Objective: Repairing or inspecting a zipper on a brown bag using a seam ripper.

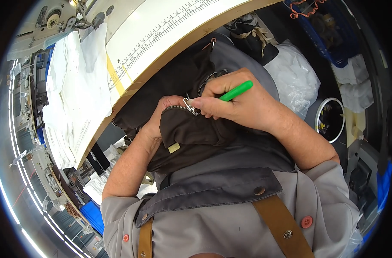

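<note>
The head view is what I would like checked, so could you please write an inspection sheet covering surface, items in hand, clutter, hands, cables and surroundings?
Surface: curved white tabletop with black ruler markings.
Items in hand: dark brown fabric piece with metal zipper teeth; silver metal zipper pull; slender green tool.
Clutter: thin white sheets on the tabletop; crumpled white plastic bag, right.
Hands: left hand partly hidden by the fabric; right hand grips the tool, fingertips at the zipper pull.
Cables: red coiled cord, upper right.
Surroundings: round white-rimmed bin, right; white machine, upper left.
</note>
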A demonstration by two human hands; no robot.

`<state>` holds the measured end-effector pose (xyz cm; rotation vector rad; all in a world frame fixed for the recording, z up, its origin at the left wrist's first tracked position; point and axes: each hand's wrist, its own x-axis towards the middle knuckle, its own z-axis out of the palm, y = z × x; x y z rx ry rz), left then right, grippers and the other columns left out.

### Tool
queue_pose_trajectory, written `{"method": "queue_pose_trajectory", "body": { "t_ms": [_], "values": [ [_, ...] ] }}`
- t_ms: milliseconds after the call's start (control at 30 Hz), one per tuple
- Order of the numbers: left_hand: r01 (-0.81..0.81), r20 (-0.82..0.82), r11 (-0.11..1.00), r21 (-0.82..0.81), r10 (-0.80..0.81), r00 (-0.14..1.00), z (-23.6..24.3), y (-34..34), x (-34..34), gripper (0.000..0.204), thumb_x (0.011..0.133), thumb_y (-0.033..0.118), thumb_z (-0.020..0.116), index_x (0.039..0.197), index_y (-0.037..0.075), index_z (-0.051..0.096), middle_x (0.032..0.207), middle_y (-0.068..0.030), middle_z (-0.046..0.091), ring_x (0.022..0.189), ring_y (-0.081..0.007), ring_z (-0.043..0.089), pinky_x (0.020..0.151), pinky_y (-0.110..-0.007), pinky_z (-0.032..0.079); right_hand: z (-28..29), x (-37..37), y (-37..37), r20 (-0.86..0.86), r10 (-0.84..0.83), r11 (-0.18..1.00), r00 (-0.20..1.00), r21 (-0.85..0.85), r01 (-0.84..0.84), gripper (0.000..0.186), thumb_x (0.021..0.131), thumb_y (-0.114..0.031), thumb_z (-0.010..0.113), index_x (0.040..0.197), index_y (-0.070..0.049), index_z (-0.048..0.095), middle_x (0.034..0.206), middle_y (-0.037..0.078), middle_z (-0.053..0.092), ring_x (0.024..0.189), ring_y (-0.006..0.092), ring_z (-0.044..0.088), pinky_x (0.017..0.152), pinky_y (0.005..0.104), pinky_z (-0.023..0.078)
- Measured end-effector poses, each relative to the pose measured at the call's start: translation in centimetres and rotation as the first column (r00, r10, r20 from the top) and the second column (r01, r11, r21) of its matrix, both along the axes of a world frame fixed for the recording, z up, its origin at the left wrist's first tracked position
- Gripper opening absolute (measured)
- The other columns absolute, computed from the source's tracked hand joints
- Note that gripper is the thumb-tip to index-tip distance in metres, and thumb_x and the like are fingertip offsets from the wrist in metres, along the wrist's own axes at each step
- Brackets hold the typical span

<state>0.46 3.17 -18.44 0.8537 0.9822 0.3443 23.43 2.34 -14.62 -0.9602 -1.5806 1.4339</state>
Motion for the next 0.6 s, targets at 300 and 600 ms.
{"method": "queue_pose_trajectory", "body": {
  "t_ms": [300,600],
  "values": [
    [0.018,0.095,1.000,0.023,-0.020,0.995,0.1,-0.1,0.0,0.003,0.077,0.004,0.065,0.077,0.005,0.062,0.078,0.0000,0.062,0.072,-0.0058,0.056,0.065,-0.021,0.047,0.1,0.4,-0.6,-0.013,0.058,0.997,0.998,-0.052,-0.058,0.022,0.083,-0.016,0.064,0.068,0.001,0.063,0.061,0.004,0.061,0.056,0.0075,0.057,0.051,0.0208,0.044],
    [0.070,-0.004,0.995,0.072,-0.070,0.998,-1.1,-0.2,-0.3,0.010,0.084,0.007,0.056,0.082,-0.001,0.062,0.083,-0.0077,0.062,0.076,-0.0154,0.062,0.068,-0.028,0.053,-0.3,0.2,-0.8,-0.233,-0.030,0.945,0.972,-0.323,-0.049,0.027,0.086,-0.019,0.061,0.069,0.002,0.062,0.064,0.006,0.063,0.058,0.0088,0.058,0.054,0.0216,0.048]
  ]
}}
